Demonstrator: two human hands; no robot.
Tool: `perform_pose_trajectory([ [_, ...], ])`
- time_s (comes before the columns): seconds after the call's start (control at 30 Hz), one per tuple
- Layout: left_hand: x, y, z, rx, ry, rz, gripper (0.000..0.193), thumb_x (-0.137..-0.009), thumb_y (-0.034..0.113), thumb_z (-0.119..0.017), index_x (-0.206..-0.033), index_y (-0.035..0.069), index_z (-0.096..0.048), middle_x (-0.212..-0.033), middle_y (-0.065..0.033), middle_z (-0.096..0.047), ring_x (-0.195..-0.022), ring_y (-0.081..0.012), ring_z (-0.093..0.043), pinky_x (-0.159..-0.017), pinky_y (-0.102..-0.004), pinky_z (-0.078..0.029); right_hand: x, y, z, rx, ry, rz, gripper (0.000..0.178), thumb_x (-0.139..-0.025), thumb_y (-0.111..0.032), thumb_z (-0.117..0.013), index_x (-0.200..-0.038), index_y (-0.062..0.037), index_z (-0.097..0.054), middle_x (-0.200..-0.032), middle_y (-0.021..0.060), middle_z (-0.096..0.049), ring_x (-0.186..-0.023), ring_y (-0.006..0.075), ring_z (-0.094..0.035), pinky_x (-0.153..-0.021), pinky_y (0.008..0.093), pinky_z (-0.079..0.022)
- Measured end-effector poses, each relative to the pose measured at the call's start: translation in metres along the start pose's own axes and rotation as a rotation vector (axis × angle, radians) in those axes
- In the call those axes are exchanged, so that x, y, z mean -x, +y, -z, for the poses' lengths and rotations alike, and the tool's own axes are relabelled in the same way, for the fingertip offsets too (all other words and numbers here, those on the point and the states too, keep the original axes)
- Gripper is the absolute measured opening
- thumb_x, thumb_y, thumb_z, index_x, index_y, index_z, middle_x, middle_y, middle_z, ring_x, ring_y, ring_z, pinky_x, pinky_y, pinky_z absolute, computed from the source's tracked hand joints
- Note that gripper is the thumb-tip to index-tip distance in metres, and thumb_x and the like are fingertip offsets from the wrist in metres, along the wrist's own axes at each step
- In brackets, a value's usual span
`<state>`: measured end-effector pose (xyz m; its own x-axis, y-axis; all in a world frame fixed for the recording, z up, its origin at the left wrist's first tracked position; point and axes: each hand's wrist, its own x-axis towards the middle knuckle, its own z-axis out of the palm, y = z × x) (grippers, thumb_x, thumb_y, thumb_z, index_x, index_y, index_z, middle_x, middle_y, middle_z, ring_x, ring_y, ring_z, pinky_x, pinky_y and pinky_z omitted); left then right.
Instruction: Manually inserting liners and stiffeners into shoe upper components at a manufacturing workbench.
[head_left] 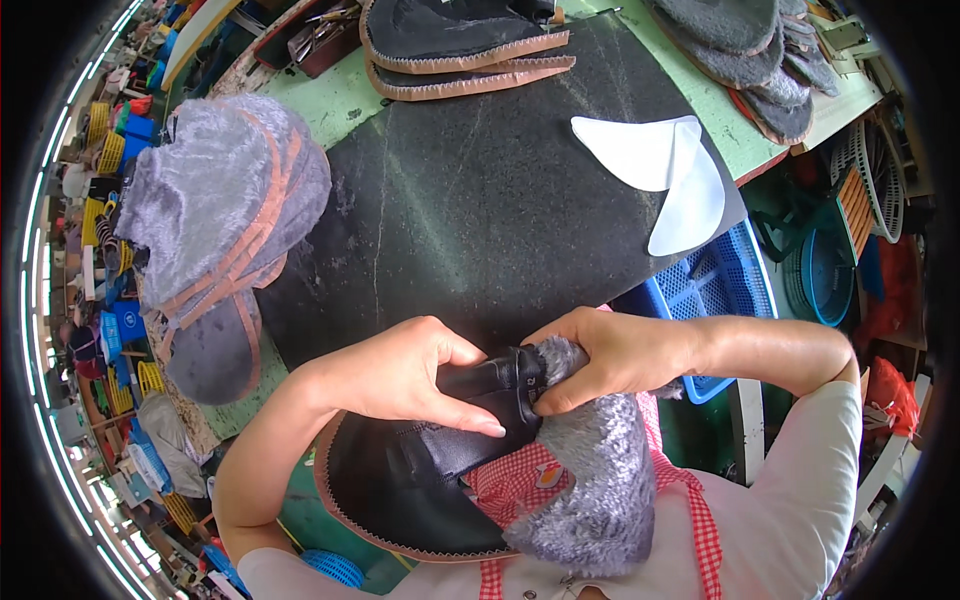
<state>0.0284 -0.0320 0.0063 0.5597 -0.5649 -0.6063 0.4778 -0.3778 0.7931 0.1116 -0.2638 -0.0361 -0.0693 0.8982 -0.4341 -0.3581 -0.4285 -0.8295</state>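
Note:
Close to my body I hold a black leather boot upper (pixel 400 495) with a pinked tan edge and a grey furry lining (pixel 605 460). My left hand (pixel 395 375) is closed on its folded black part, thumb lying along the top. My right hand (pixel 630 355) pinches the leather beside the fur, its thumb pressed on the edge. The fingers under the leather are hidden. Through the upper's opening shows my red checked apron (pixel 520 480).
A black mat (pixel 450 200) covers part of the green table. Grey furry linings (pixel 220 200) lie stacked left, black uppers (pixel 460 45) at the back, two white curved pieces (pixel 650 165) right, grey insoles (pixel 735 30) far right. A blue basket (pixel 720 275) stands beyond the table's right edge.

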Motion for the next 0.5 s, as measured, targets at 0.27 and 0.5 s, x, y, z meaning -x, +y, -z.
perform_pose_trajectory([
  [0.27,0.002,0.003,-0.004,0.104,-0.041,-0.1,0.028,-0.08,0.013,-0.082,-0.1,-0.003,-0.071,-0.086,0.0005,-0.071,-0.082,-0.0001,-0.053,-0.074,-0.022,-0.048,-0.003,0.005,-0.015,-0.293,0.021,-0.02,0.019,-0.077,-0.008,-0.063,-0.094,0.0012,-0.066,-0.076,-0.001,-0.063,-0.07,0.0061,-0.057,-0.066,0.024,-0.046],
  [0.5,0.008,-0.003,-0.014,0.205,-0.058,-0.113,0.027,-0.079,0.012,-0.081,-0.099,-0.004,-0.071,-0.089,0.0001,-0.072,-0.084,-0.0006,-0.055,-0.074,-0.0209,-0.048,-0.002,0.014,-0.013,-0.408,-0.098,-0.141,0.029,-0.073,0.001,-0.061,-0.101,0.0031,-0.066,-0.086,0.0037,-0.068,-0.079,0.0092,-0.063,-0.071,0.0253,-0.05],
])
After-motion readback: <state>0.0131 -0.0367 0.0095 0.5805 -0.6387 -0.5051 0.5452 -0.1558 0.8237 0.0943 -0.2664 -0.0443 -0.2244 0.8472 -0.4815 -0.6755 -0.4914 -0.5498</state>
